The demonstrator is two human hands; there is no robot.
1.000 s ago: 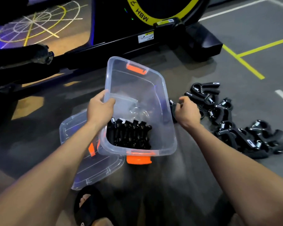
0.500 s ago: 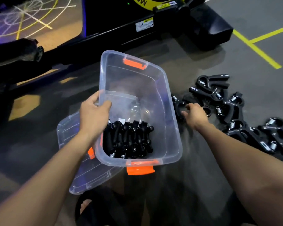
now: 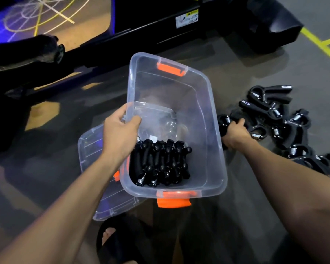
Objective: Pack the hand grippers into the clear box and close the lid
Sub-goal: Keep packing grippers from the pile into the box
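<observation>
Clear box (image 3: 208,115): centre of frame, open, tilted, resting partly on its lid (image 3: 95,159), which lies flat at lower left. Orange latches at the far and near ends.

Packed grippers (image 3: 160,162): one tight row in the near left corner of the box; the rest of the floor of the box is bare.

Loose grippers (image 3: 278,121): tangled pile on the ground at right of frame, just beside the box wall.

Left hand (image 3: 120,134): fingers curled over the left rim, thumb inside, holding the box steady.

Right hand (image 3: 234,132): fingers curled round one black gripper (image 3: 224,121) at the near edge of the pile, touching the box's right wall.

Risks: springs and handles in the pile interlock, so a lift may drag neighbours along or drop one. The tilted box may rock off the lid if the left hand lets go. The right wall stands between hand and box floor; a low carry would knock it.

Room: open space above the box and in its far half; black machine base (image 3: 179,35) crowds the upper frame; a sandalled foot (image 3: 111,239) sits near the bottom.
</observation>
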